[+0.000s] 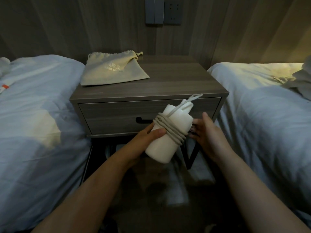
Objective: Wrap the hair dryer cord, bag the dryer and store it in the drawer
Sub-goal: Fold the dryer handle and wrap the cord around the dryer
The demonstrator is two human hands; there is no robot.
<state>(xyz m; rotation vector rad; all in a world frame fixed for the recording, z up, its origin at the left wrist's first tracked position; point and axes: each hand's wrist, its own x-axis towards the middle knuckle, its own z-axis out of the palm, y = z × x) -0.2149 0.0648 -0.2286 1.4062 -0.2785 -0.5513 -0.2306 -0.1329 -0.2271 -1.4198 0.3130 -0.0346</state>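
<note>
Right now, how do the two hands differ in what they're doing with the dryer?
The left hand grips the white hair dryer around its body, thumb on top; the right hand is open, palm turned toward the dryer, holding nothing that I can see. The left hand sits below the wrapped cord; the right hand's fingers are beside the coils at the dryer's right. Both hands are bare and in front of the closed drawer.

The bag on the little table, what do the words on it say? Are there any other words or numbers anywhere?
"AIR D": pale print on the cloth bag; a fold hides the other letters.
The marks above it on the bag are too blurred to read.
Hair dryer, drawer, wall outlet: no text to read.
</note>
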